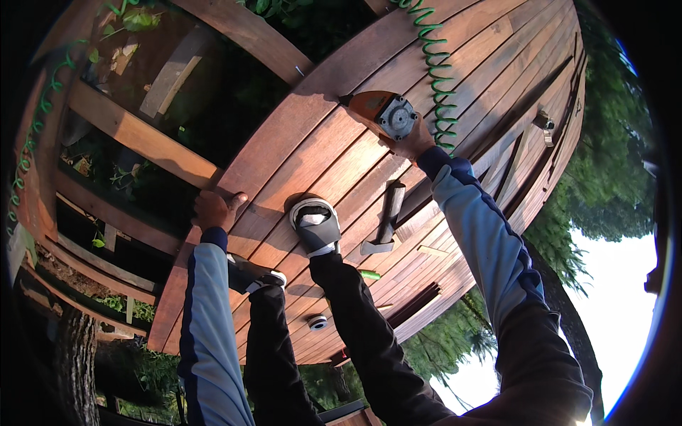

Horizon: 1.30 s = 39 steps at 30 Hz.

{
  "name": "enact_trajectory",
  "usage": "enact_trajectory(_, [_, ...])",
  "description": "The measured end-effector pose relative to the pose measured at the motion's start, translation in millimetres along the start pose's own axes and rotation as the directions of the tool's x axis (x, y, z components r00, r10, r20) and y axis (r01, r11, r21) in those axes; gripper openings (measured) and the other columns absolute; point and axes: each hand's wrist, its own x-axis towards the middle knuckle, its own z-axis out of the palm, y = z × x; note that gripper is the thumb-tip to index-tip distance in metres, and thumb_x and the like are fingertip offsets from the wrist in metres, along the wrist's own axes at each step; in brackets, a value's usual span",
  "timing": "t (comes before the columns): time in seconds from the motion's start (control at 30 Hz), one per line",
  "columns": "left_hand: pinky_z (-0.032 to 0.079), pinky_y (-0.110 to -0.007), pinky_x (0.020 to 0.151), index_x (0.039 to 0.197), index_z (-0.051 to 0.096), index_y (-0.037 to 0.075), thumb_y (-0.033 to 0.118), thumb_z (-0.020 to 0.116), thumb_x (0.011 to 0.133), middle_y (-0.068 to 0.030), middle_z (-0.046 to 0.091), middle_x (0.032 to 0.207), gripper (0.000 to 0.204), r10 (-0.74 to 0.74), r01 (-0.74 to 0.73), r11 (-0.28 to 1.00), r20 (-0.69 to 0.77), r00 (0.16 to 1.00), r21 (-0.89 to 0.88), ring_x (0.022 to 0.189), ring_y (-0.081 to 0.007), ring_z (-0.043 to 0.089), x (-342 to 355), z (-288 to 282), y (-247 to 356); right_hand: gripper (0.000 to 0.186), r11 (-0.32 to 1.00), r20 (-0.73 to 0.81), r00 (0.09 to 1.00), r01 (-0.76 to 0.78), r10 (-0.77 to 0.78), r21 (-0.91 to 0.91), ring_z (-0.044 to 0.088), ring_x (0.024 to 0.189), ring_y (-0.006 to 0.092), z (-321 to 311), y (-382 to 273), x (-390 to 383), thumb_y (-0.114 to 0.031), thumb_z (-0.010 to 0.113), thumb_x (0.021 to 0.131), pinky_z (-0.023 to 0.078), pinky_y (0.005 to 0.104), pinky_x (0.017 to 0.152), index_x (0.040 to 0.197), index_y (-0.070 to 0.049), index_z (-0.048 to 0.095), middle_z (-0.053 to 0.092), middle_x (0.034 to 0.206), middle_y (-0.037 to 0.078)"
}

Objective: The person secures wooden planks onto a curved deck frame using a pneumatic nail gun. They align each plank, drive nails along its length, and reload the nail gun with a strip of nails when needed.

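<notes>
My right hand is closed around an orange nail gun with a grey and black round cap. The tool's narrow nose points left, down at the curved outer board of the wooden deck. My left hand grips the edge board, thumb lying on top and fingers curled, partly hidden. A green coiled air hose runs over the planks behind the nail gun. Between my arms, a hatchet-like tool with a dark handle lies on the deck.
Left of the edge, open wooden framing has gaps with plants below. My shoe stands on the planks. A small round roll, a green object and loose wood strips lie nearby. A metal fitting sits at the right.
</notes>
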Motion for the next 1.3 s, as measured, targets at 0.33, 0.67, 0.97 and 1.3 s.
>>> enact_trajectory(0.33, [0.044, -0.06, 0.087, 0.116, 0.039, -0.001, 0.078, 0.06, 0.065, -0.0167, 0.05, 0.117, 0.096, 0.004, -0.003, 1.0, -0.035, 0.999, 0.022, 0.114, -0.0339, 0.051, 2, 6, 0, 0.032, 0.999, 0.038, 0.998, -0.05, 0.05, -0.005, 0.069, 0.087, 0.0174, -34, -19, 32, -0.019, 0.073, 0.075, 0.055, 0.031, 0.074, 0.102, -0.004, 0.064, 0.07, 0.096, 0.006])
enact_trajectory(0.67, [0.041, -0.062, 0.09, 0.117, 0.038, 0.0, 0.075, 0.062, 0.066, -0.0162, 0.049, 0.117, 0.094, -0.01, 0.009, 1.0, -0.017, 1.0, -0.028, 0.116, -0.0336, 0.05, -1, 3, 0, 0.028, 0.985, -0.015, 0.987, 0.163, -0.162, 0.055, 0.069, 0.082, 0.0192, -7, -34, 41, -0.01, 0.072, 0.072, 0.055, 0.0309, 0.072, 0.097, 0.0, 0.066, 0.071, 0.087, 0.011])
enact_trajectory(0.97, [0.041, -0.064, 0.089, 0.115, 0.038, 0.0, 0.075, 0.062, 0.066, -0.0168, 0.049, 0.116, 0.093, 0.007, -0.008, 0.999, -0.031, 1.0, -0.045, 0.115, -0.0345, 0.05, -1, 2, 0, 0.028, 0.984, 0.019, 0.984, 0.175, -0.176, 0.033, 0.069, 0.085, 0.0192, 0, -47, 47, -0.011, 0.072, 0.073, 0.054, 0.0302, 0.076, 0.098, 0.0, 0.066, 0.071, 0.092, 0.012])
enact_trajectory(1.3, [0.044, -0.062, 0.085, 0.112, 0.04, 0.0, 0.075, 0.063, 0.065, -0.0163, 0.051, 0.114, 0.091, 0.008, -0.008, 1.0, -0.066, 0.998, 0.005, 0.112, -0.0325, 0.052, 3, 10, -2, 0.026, 0.933, 0.043, 0.968, 0.249, -0.246, -0.26, 0.069, 0.078, 0.0185, 9, -47, 55, -0.014, 0.071, 0.076, 0.055, 0.03, 0.069, 0.097, -0.001, 0.066, 0.071, 0.085, 0.011])
